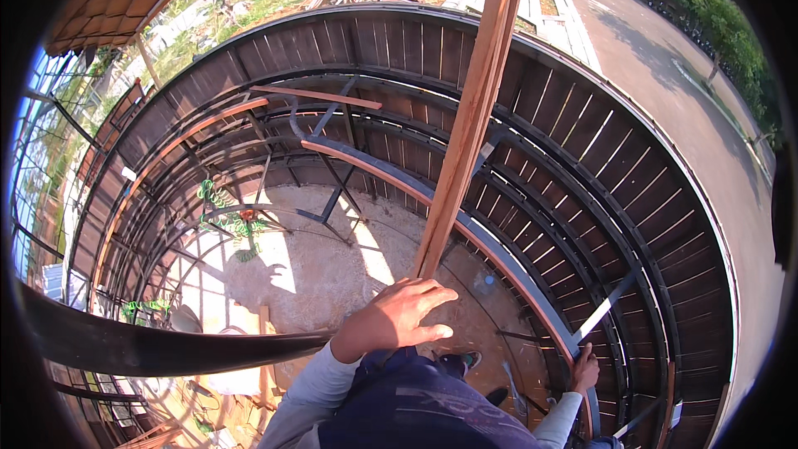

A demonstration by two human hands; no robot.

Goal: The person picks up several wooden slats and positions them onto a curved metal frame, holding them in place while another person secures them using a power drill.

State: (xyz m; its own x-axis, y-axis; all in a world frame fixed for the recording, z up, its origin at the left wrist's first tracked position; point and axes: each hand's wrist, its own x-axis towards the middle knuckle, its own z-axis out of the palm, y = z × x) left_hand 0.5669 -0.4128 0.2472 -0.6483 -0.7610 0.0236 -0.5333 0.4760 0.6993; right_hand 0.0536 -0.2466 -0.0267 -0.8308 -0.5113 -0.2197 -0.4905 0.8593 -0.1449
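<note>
My left hand (399, 313) is in the lower middle, fingers and thumb apart, holding nothing. Just beyond it is the lower end of a long reddish-brown wooden beam (470, 129), which rises toward the upper edge. Whether the hand touches the beam, I cannot tell. At the lower right, my right hand (586, 368) is closed on a curved rail (532, 291), grey on top with a reddish-brown inner edge. A diagonal metal brace (605, 309) joins that rail close to the right hand.
Dark slatted wall panels (665, 224) curve around me, crossed by black metal hoops. Below lies a dusty floor (324, 254) with a coiled green hose (220, 204). A dark curved bar (166, 341) crosses at the left. A loose wooden strip (320, 98) rests on the far frame.
</note>
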